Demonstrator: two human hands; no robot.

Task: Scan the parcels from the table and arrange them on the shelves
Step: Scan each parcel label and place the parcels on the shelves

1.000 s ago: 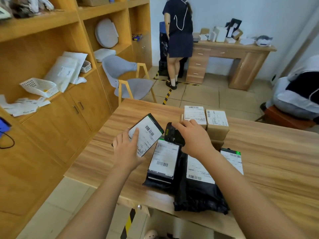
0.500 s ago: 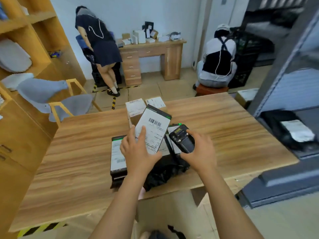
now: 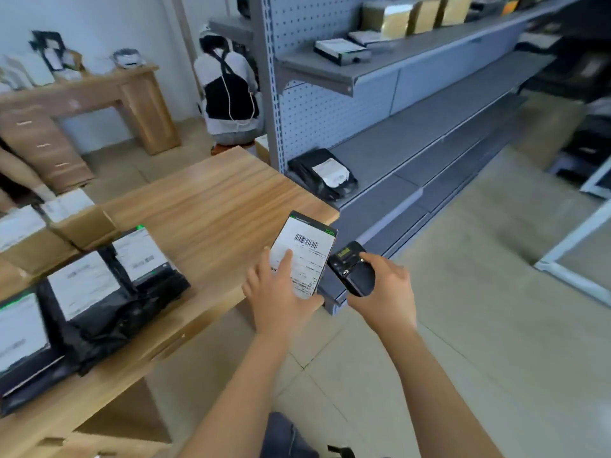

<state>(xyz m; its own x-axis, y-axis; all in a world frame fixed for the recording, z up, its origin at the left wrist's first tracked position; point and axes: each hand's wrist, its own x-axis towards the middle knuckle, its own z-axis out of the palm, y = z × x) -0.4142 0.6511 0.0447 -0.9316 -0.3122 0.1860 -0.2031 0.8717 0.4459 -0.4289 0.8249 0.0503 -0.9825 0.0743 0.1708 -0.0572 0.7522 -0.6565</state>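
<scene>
Before the shelves (image 3: pixel 413 150) now, left hand (image 3: pixel 277 299) with parcel (image 3: pixel 305 256), right hand (image 3: pixel 386 292) with scanner (image 3: pixel 352 269)

The parcel (image 3: pixel 302 259) is black, its white label striped with a black barcode. The scanner (image 3: pixel 352 269) is black. The worktop (image 3: pixel 215 200) shows tan wood grain. At two o'clock, grey shelves (image 3: pixel 413 140) back onto a dotted panel.

A wooden desk (image 3: pixel 145 107) with drawers (image 3: pixel 43 143) on its left stands against a pale wall (image 3: pixel 109 21). Blurred small items (image 3: pixel 127 57) sit on top. Beige floor tiles (image 3: pixel 132 166) spread in front of it. Right of the desk, a person (image 3: pixel 228 94) sits, back turned.
</scene>
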